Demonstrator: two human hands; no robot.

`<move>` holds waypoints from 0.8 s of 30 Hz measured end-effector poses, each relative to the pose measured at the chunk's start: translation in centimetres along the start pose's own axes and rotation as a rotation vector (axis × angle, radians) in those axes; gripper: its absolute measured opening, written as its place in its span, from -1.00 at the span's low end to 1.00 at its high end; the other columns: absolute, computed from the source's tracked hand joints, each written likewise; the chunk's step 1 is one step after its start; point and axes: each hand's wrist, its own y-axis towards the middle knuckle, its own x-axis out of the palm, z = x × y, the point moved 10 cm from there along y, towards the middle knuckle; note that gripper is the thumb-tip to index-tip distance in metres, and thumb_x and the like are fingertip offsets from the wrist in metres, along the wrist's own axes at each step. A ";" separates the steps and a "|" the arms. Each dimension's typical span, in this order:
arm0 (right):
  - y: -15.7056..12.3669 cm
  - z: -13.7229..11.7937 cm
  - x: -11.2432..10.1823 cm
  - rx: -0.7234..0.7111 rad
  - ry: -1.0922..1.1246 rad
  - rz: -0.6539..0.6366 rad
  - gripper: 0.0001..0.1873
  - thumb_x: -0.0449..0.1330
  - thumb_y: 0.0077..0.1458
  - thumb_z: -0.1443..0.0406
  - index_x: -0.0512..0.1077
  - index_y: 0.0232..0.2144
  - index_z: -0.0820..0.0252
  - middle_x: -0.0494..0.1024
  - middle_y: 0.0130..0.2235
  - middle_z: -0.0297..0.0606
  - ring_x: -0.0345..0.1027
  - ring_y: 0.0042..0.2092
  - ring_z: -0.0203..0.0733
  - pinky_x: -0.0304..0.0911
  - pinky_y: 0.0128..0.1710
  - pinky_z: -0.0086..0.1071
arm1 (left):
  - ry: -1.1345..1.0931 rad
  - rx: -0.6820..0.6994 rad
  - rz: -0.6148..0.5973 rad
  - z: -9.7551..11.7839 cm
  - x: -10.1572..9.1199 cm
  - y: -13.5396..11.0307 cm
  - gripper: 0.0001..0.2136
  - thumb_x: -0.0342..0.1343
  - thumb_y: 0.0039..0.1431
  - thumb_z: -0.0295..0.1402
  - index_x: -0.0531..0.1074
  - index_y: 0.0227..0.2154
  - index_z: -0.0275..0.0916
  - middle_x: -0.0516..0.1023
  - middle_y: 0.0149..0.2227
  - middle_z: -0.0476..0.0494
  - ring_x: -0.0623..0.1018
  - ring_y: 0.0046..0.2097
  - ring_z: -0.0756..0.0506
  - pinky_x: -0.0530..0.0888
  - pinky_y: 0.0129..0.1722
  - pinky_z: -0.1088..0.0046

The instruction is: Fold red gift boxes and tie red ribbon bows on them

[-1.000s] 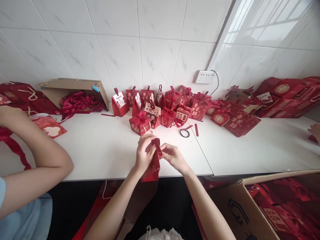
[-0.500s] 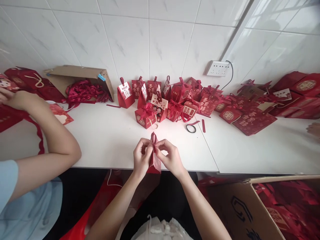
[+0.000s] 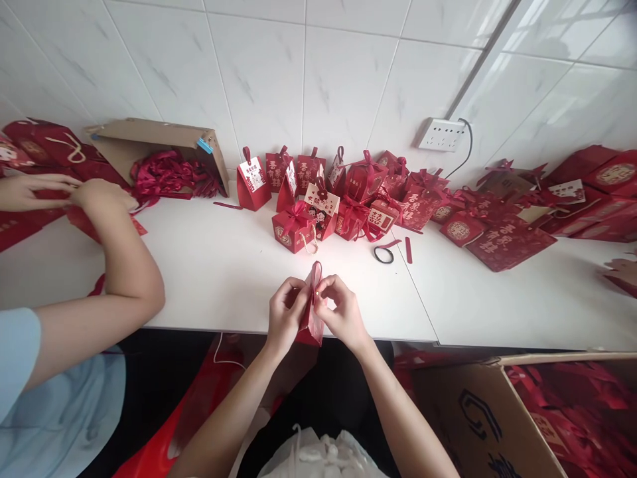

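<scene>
At table (image 3: pixel 219 285): left hand (image 3: pixel 287 315), right hand (image 3: pixel 344 309); two grips pinching one loop-topped red box (image 3: pixel 312 325).

**Around my spot: background stuff**

Ahead of me: white tiled wall (image 3: pixel 263 79), power socket (image 3: pixel 442 135), dark cable (image 3: pixel 470 147). Black ring (image 3: pixel 378 258) lies on the white desk (image 3: pixel 223 285), red strip (image 3: pixel 409 250) near it. To my left, cardboard box (image 3: pixel 154 132), opening facing me, blue clip (image 3: pixel 204 145) on its edge, red ribbons (image 3: pixel 169 176) inside and spilling out; closer in, co-worker's light-blue sleeve (image 3: pixel 17 348). Low on my right, open carton (image 3: pixel 448 398), red items (image 3: pixel 582 411) inside.
</scene>
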 end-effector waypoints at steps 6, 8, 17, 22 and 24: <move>-0.1 0.6 -0.2 0.025 0.061 0.040 -0.92 0.09 -0.07 0.35 0.24 -0.44 0.13 0.34 -0.45 -0.38 0.27 -0.40 -0.30 0.25 -0.37 -0.40 | 0.018 -0.037 -0.032 -0.5 0.3 0.1 -0.76 0.08 0.08 -0.18 0.31 -0.53 -0.25 0.30 -0.58 0.05 0.31 -0.51 0.05 0.27 -0.52 0.57; -0.1 0.8 -0.2 0.048 0.086 0.057 -0.93 0.10 -0.05 0.32 0.24 -0.45 0.13 0.33 -0.46 -0.37 0.25 -0.42 -0.31 0.25 -0.38 -0.40 | 0.001 -0.051 -0.042 -0.8 0.4 0.2 -0.77 0.08 0.08 -0.20 0.31 -0.53 -0.25 0.29 -0.58 0.06 0.30 -0.51 0.05 0.27 -0.51 0.58; -0.8 0.2 -1.5 -0.031 -0.023 0.198 -0.95 0.10 -0.03 0.34 0.27 -0.43 0.12 0.36 -0.40 -0.34 0.32 -0.32 -0.26 0.31 -0.24 -0.33 | 0.051 -0.042 -0.062 -0.2 1.0 -0.3 -0.79 0.02 0.14 -0.18 0.32 -0.44 -0.23 0.35 -0.52 0.03 0.38 -0.47 0.02 0.33 -0.49 0.56; -1.2 0.3 -2.3 -0.004 0.015 0.244 -0.91 0.16 -0.03 0.33 0.29 -0.41 0.12 0.43 -0.37 -0.33 0.40 -0.31 -0.25 0.37 -0.22 -0.30 | 0.152 0.190 -0.096 2.3 1.1 -1.3 -0.70 0.04 0.12 -0.17 0.30 -0.14 -0.21 0.39 -0.16 -0.18 0.46 -0.16 -0.11 0.43 -0.14 0.35; -1.2 0.5 -2.7 0.025 0.088 0.271 -0.91 0.16 -0.03 0.32 0.29 -0.42 0.12 0.45 -0.37 -0.33 0.42 -0.31 -0.24 0.39 -0.22 -0.28 | 0.231 0.297 -0.100 3.3 1.1 -1.6 -0.71 0.06 0.11 -0.22 0.30 -0.12 -0.21 0.35 -0.13 -0.19 0.43 -0.10 -0.13 0.41 -0.08 0.33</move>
